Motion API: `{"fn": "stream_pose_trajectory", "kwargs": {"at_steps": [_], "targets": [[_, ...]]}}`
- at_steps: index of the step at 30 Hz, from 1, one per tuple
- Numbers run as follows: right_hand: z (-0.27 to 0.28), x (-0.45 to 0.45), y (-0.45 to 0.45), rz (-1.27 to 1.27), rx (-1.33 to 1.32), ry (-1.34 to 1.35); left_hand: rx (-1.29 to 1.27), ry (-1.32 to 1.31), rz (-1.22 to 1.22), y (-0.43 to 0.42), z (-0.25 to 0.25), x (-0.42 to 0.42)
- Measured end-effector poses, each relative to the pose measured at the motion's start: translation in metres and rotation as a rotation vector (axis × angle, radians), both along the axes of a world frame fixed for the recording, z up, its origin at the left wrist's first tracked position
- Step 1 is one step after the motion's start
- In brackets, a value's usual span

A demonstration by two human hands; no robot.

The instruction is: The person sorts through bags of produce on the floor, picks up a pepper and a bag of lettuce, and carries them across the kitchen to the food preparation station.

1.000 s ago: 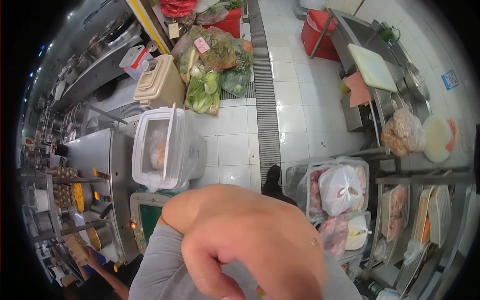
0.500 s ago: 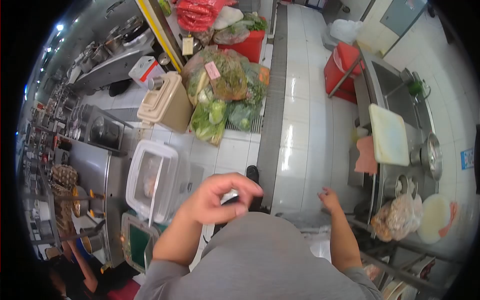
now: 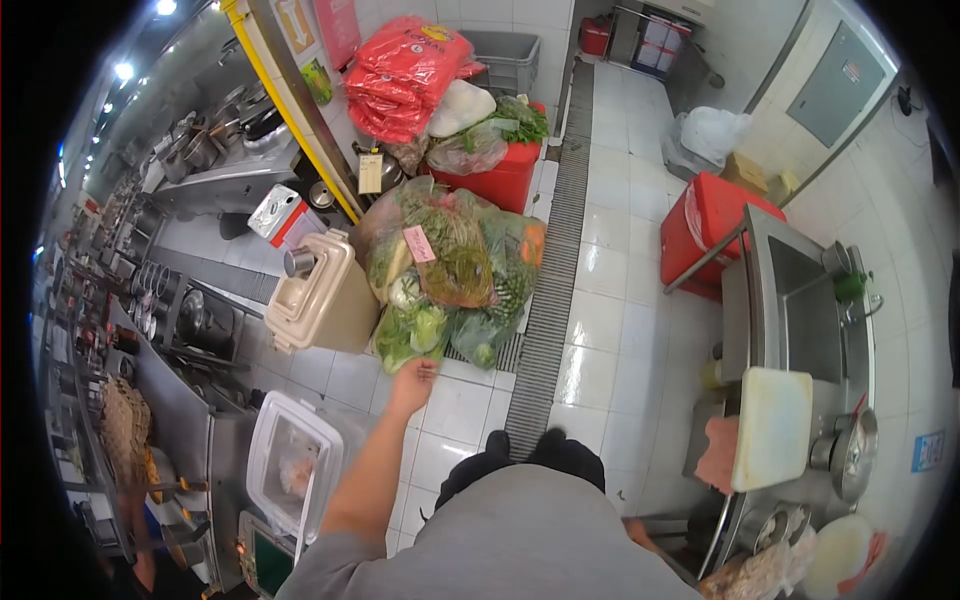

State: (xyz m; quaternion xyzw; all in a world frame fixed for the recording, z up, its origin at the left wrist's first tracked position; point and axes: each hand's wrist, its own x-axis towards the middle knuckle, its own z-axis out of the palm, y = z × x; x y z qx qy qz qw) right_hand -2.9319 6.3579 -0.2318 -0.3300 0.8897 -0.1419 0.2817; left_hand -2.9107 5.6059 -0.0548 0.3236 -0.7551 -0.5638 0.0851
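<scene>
My left hand is stretched forward at the lower edge of a bag of leafy greens, its fingers loosely curled; whether it touches the bag or holds anything I cannot make out. Behind the greens lies a large clear bag of herbs with a pink label. A beige lidded bin stands left of the bags, with a metal cup on its lid. Only part of my right forearm shows at my right side; the hand is hidden.
A white tub stands at lower left. Red packages and a red container are at the back. On the right are a sink counter, a cutting board and a red bin. A floor drain runs down the middle.
The view has moved forward along the floor, toward the vegetable bags. My left hand has gone from in front of my body out to the greens. My right hand has dropped out of sight.
</scene>
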Motion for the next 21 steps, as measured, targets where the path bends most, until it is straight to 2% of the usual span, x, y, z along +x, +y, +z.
{"fn": "stream_pose_trajectory", "kwargs": {"at_steps": [2,3,6,8,10,12,13,14,16,17,18,19,20,21], "targets": [[0.028,-0.006,-0.017,-0.317,0.19,-0.312,-0.29,-0.208,-0.027,-0.023,0.002,-0.043],[0.031,-0.023,-0.024,-0.392,0.248,-0.388,-0.289,-0.212,-0.018,-0.026,0.001,-0.056],[0.033,-0.086,-0.035,-0.46,0.308,-0.481,-0.97,-0.561,-0.029,-0.021,0.004,-0.076],[0.025,-0.14,-0.038,-0.464,0.324,-0.506,-0.556,-0.847,-0.137,-0.019,0.017,-0.078],[-0.005,-0.209,-0.038,-0.409,0.35,-0.506,-0.186,-0.755,-0.008,-0.019,-0.061,-0.036],[-0.077,-0.301,-0.026,-0.187,0.399,-0.456,-0.055,-0.881,-0.034,0.008,-0.101,-0.004],[-0.045,-0.363,-0.06,0.056,0.337,-0.271,0.085,-0.899,-0.027,0.028,-0.106,0.01],[-0.011,-0.427,-0.095,0.274,0.278,-0.033,0.1,-0.904,-0.018,0.05,-0.115,0.023],[-0.041,-0.536,-0.121,0.4,0.03,0.407,0.109,-1.049,-0.163,0.093,-0.129,0.04],[-0.046,-0.581,-0.15,0.055,0.142,0.324,0.245,-0.961,-0.273,0.109,-0.128,0.049],[-0.013,-0.616,-0.188,-0.051,0.039,0.181,0.237,-1.079,-0.229,0.13,-0.138,0.047],[0.025,-0.65,-0.226,-0.157,-0.061,0.037,0.28,-1.052,-0.268,0.14,-0.144,0.048],[0.045,-0.682,-0.262,-0.26,-0.047,-0.018,0.322,-1.024,-0.31,0.147,-0.148,0.047],[0.057,-0.706,-0.291,-0.368,-0.032,-0.073,0.364,-0.996,-0.222,0.156,-0.151,0.039]]}}
